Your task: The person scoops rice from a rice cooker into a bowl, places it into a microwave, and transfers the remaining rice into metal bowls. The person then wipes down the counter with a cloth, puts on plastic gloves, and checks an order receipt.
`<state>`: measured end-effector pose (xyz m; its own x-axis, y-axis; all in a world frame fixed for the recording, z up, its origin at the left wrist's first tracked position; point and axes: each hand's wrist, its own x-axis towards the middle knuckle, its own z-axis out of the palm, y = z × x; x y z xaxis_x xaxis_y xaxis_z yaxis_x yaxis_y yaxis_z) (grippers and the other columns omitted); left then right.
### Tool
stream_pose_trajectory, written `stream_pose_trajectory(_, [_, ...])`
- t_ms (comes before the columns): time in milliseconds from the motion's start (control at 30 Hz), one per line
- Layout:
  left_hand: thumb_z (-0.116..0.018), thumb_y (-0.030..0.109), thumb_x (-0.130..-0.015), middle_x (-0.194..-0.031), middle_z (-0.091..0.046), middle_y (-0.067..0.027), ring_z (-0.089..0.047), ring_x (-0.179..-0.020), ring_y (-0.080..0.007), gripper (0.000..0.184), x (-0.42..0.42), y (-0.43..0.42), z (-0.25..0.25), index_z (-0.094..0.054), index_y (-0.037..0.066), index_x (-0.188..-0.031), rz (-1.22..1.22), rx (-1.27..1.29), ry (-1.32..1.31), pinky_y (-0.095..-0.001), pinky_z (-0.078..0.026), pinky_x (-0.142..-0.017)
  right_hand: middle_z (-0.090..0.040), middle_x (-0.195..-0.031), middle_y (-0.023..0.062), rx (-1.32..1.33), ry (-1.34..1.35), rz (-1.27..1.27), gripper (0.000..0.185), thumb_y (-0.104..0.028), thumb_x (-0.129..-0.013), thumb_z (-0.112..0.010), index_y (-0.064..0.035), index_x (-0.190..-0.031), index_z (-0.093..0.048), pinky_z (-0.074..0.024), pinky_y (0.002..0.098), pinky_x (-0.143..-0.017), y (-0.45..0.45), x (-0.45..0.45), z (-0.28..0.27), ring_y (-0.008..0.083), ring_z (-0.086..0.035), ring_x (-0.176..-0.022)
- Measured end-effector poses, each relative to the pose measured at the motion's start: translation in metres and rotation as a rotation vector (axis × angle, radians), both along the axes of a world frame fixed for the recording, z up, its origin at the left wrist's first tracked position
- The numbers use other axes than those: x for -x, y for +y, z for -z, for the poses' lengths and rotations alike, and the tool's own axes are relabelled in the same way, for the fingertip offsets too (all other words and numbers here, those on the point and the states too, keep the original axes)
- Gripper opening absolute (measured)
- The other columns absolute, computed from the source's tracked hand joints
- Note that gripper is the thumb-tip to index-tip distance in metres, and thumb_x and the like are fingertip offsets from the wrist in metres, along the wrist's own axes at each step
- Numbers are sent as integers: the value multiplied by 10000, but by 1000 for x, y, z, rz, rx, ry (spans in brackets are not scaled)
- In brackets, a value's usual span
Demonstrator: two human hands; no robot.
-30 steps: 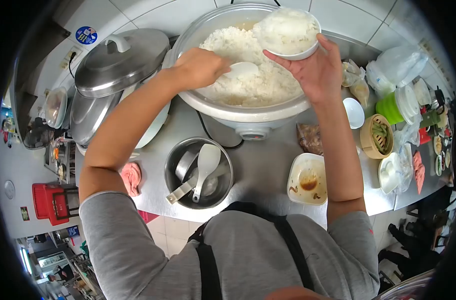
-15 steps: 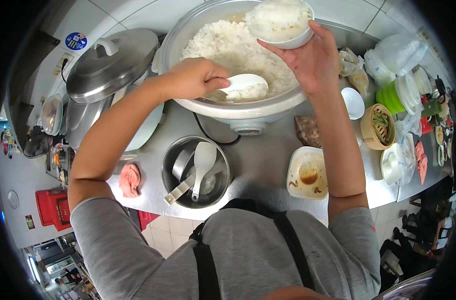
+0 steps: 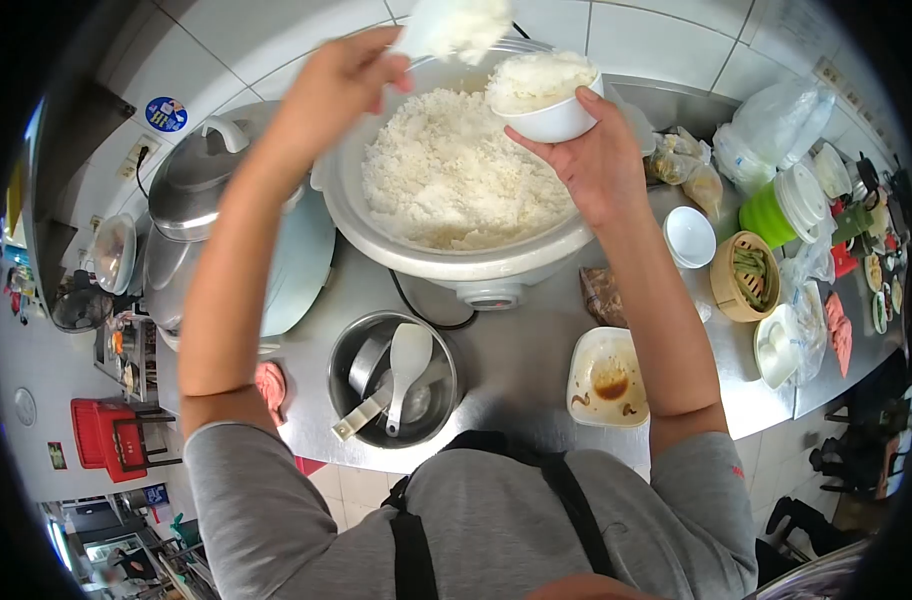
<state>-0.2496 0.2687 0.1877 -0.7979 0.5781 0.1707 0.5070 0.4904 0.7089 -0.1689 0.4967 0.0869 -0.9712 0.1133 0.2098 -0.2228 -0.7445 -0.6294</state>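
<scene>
My left hand (image 3: 351, 85) is closed on a white rice paddle (image 3: 416, 38), raised above the far left rim of the rice cooker (image 3: 446, 262). A clump of rice (image 3: 476, 28) sits on the paddle's blade, slightly blurred. In my right hand (image 3: 601, 165) is a white bowl (image 3: 551, 122), thumb at its rim and fingers under its side. The bowl is heaped with white rice (image 3: 541, 78) and held over the cooker's right side. Below both hands, the big cooker stands uncovered with plenty of cooked rice (image 3: 456, 175) inside.
A steel pot (image 3: 456, 385) with a second paddle (image 3: 410, 365) and other utensils stands in front. Left are a metal lid (image 3: 201, 175) and a pink cloth (image 3: 270, 388). At right are a sauce-stained container (image 3: 588, 385), an empty bowl (image 3: 689, 237), a bamboo steamer (image 3: 744, 277) and plastic bags (image 3: 776, 120).
My left hand has lifted the paddle from the rice, up and away, with rice on it. The bowl in my right hand appears slightly lower and further left in view.
</scene>
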Motion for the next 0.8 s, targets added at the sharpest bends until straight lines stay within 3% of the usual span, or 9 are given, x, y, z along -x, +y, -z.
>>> stream_pose_trajectory(67, [-579, 56, -843, -738, -610, -97, -583, -566, -208, 420, -8, 19, 40, -530, 8, -1258, 103, 87, 915, -314, -475, -581, -389, -1351, 215, -17, 9, -10, 552, -196, -899, -520, 74, -1322, -291, -430, 549, -1006, -2, 1, -1, 358, -425, -1254])
stream_pose_trajectory(100, [-579, 56, -843, -738, -610, -97, -583, -566, -208, 420, -22, 29, 49, -530, 8, -1258, 106, 83, 921, -314, -475, -581, -396, -1341, 209, -42, -3, 4, 554, -190, -893, -530, 59, -1324, -287, -436, 540, -1001, -2, 1, 0, 352, -440, -1241])
stream_pose_trajectory(167, [-576, -23, -754, -828, -618, -183, -606, -619, -325, 618, -58, 43, 63, -415, -20, -1351, 43, 266, 638, -404, -497, -651, -402, -1332, 203, -63, -20, 24, 557, -184, -887, -540, 44, -1326, -282, -442, 532, -996, -3, -2, -1, 345, -455, -1228])
stream_pose_trajectory(267, [-571, -24, -727, -804, -622, -188, -601, -618, -341, 687, -73, 47, 66, -377, -4, -1385, 41, 397, 663, -416, -492, -621, -421, -1302, 184, -150, -29, 86, 573, -155, -863, -563, 6, -1329, -269, -455, 512, -986, -7, -8, -1, 321, -478, -1206])
stream_pose_trajectory(400, [-563, -18, -713, -766, -619, -201, -604, -616, -339, 710, -75, 48, 70, -361, -7, -1394, 79, 480, 537, -425, -485, -594, -436, -1278, 169, -228, -64, 119, 598, -127, -837, -572, -16, -1331, -254, -465, 498, -978, -6, -4, 0, 309, -489, -1191])
stream_pose_trajectory(500, [-565, 10, -748, -686, -610, -141, -583, -552, -247, 659, -69, 31, 59, -394, 3, -1385, 119, 420, 553, -359, -471, -544, -431, -1287, 173, -243, -87, 117, 605, -128, -833, -570, -15, -1335, -253, -457, 507, -986, -9, -5, -1, 315, -480, -1203])
stream_pose_trajectory(567, [-565, 30, -794, -670, -580, -58, -496, -510, -131, 576, -63, 14, 32, -450, 14, -1358, 140, 56, 35, -267, -429, -515, -427, -1296, 179, -238, -74, 112, 607, -132, -833, -570, -13, -1337, -253, -451, 514, -992, -10, -3, -5, 321, -470, -1215])
stream_pose_trajectory(700, [-552, 11, -827, -688, -564, -22, -427, -515, -69, 518, -85, -3, 3, -499, 65, -1339, -22, -297, -170, -215, -360, -493, -398, -1346, 194, -151, 23, 54, 626, -153, -826, -563, -5, -1354, -261, -422, 542, -1014, -9, -5, -5, 347, -429, -1258])
stream_pose_trajectory(800, [-546, 66, -831, -649, -580, -42, -487, -498, -129, 520, -79, -3, 29, -485, 64, -1348, -90, -348, -125, -265, -419, -510, -391, -1357, 196, -69, 72, -18, 635, -157, -822, -559, -1, -1361, -262, -401, 554, -1029, -1, -7, -1, 356, -416, -1270])
